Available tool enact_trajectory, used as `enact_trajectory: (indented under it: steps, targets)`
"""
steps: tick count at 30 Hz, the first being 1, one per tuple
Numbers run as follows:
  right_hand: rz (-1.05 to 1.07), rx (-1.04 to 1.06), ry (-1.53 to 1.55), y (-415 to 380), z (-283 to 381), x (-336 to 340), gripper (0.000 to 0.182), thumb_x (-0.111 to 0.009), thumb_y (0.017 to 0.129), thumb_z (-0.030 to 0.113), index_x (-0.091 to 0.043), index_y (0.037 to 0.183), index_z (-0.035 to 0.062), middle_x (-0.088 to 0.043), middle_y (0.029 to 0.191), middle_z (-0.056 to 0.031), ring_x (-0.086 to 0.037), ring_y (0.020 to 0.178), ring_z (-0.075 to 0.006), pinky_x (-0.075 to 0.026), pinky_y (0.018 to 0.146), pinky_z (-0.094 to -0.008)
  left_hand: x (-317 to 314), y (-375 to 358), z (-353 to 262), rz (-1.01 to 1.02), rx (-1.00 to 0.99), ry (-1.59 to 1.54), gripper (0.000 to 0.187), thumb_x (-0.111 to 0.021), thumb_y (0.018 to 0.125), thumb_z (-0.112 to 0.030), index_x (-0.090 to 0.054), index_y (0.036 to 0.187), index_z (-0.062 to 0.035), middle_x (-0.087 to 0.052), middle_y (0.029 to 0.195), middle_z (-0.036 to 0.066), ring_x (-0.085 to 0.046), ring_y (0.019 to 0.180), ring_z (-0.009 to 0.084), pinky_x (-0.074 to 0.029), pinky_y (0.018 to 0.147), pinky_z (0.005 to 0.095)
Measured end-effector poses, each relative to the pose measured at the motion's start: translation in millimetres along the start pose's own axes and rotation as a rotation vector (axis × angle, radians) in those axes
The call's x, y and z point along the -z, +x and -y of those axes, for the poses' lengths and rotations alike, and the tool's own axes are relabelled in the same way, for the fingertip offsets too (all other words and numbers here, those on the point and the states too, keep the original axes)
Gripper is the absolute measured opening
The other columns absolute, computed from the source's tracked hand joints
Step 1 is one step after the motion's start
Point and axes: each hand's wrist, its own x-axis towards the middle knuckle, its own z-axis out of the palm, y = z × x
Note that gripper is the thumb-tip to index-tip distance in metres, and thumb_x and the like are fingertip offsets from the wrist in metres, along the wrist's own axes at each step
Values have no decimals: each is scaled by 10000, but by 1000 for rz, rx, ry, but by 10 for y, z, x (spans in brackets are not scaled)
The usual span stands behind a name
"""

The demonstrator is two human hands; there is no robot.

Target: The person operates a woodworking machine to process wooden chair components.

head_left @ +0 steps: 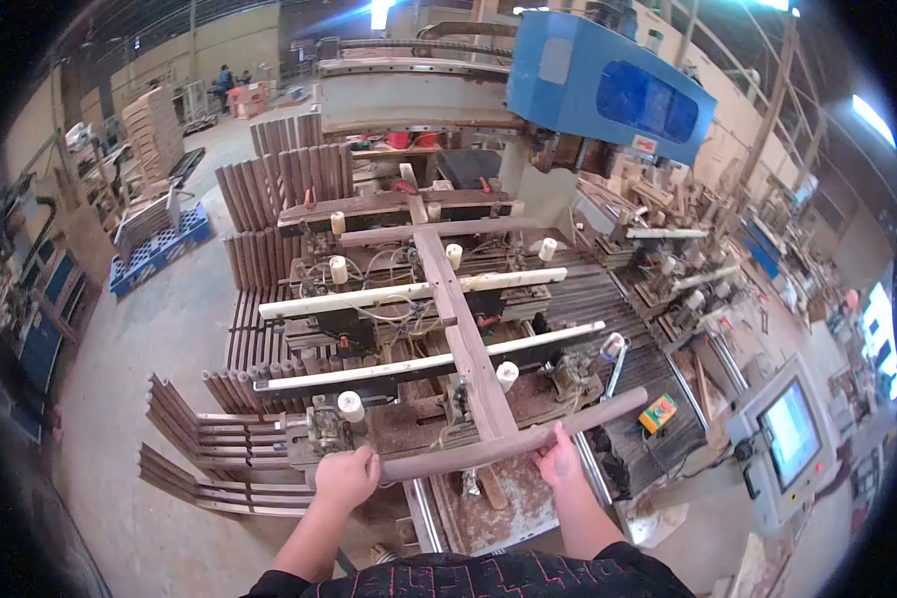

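Observation:
A curved wooden piece lies crosswise at the near end of a long flat wooden bar. My left hand is closed at its left end, the fingers curled; the end itself is hidden. Under the right part of the piece, my right hand touches it with fingers raised and apart from the thumb. The bar runs away from me over two pale strips on the machine bed. A second curved piece crosses its far end. White cylinders stand around the bar.
A blue machine head hangs over the far right. Stacked dark wooden parts stand at the left. A control panel with a screen is at the right, near a yellow-green box. Distant people are at the back left.

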Motion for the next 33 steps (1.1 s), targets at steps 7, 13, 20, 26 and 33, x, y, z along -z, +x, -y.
enact_trajectory:
  steps: [7,13,20,26,33]
  targets:
    - [146,-7,113,215,494,518,447,-539,945,463,-563,1246,134,-600,1266,-59,-541,1210,-241,-416,1037,-456,-89,306,-330,-197,53,-148,35,-667,813,-119,-652,800,-91,-655,736,139,-641,690,360,-514,624,464]
    - [232,-54,56,243,425,765,246,-565,974,329,-601,1106,125,-661,1041,-48,-627,951,-217,-512,849,-411,-620,1969,-862,-153,65,-452,225,-635,890,-163,-665,1062,-20,-666,1031,176,-655,922,332,-517,841,392]
    - [154,-41,-58,222,590,704,283,-627,960,135,-527,1224,127,-641,1063,-40,-611,993,-226,-512,856,-422,-1782,3114,-901,101,706,-436,670,-312,1033,-477,-520,1312,95,-541,1315,343,-493,1288,445,-387,1092,478]
    - [310,-187,-94,202,636,794,555,-720,896,217,-475,1375,80,-614,1240,-100,-591,1131,-288,-464,972,-497,-1906,3096,-829,76,765,-438,638,-375,1025,-467,-530,1268,102,-562,1274,354,-528,1246,451,-415,1065,473]
    - [398,-183,-400,162,831,812,537,-525,1025,367,-420,1432,33,-585,1297,-149,-618,1110,-298,-515,910,-490,-1720,3074,-972,86,827,-462,636,-429,1017,-450,-413,1390,64,-551,1317,329,-530,1256,440,-410,1076,477]
